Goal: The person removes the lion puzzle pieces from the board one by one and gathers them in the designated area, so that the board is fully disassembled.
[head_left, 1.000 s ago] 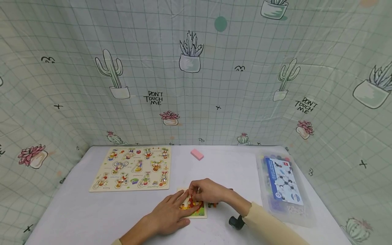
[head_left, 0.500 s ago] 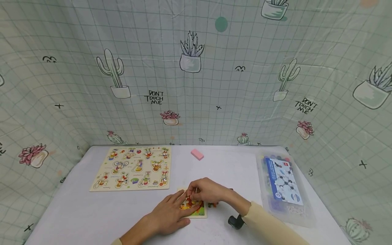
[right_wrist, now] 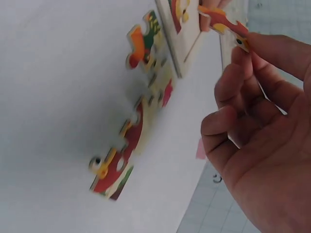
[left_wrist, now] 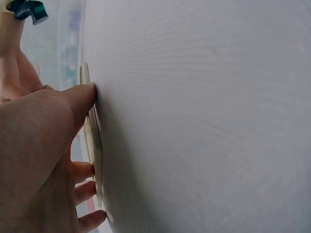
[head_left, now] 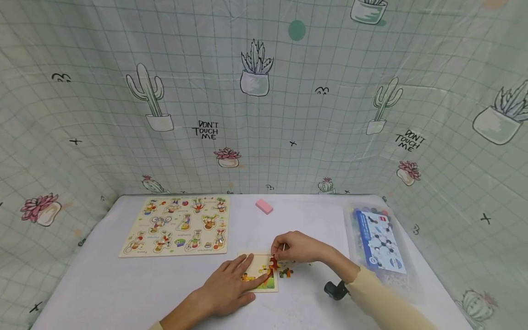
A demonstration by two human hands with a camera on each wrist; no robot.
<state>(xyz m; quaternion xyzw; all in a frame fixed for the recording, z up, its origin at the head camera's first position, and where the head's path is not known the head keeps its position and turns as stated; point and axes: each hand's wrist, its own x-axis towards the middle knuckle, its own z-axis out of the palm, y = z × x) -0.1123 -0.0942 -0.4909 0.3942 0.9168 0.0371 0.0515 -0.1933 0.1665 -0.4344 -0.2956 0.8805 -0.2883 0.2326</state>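
My left hand [head_left: 228, 286] lies with fingers spread across a small wooden jigsaw board [head_left: 259, 259], pressing on its left side and front. In the left wrist view, the thumb and fingertips [left_wrist: 86, 191] rest along the board's edge. My right hand [head_left: 299, 247] pinches a red and yellow puzzle piece [right_wrist: 221, 20] between thumb and forefinger. That piece is held over the board's right edge, tilted. Loose puzzle pieces [right_wrist: 119, 162], red, yellow and white, lie on the table right of the board, along with an orange and green puzzle piece [right_wrist: 143, 43].
A large peg puzzle board [head_left: 175, 227] with cartoon figures lies at the back left. Behind the small board is a pink block [head_left: 264, 206]. A clear plastic box [head_left: 381, 247] with a blue label stands at the right. A patterned cloth [head_left: 264, 114] hangs behind the table.
My right hand has moved right from the middle of the board to its right edge, carrying the red piece. More of the board and loose pieces show. The left hand stays put.
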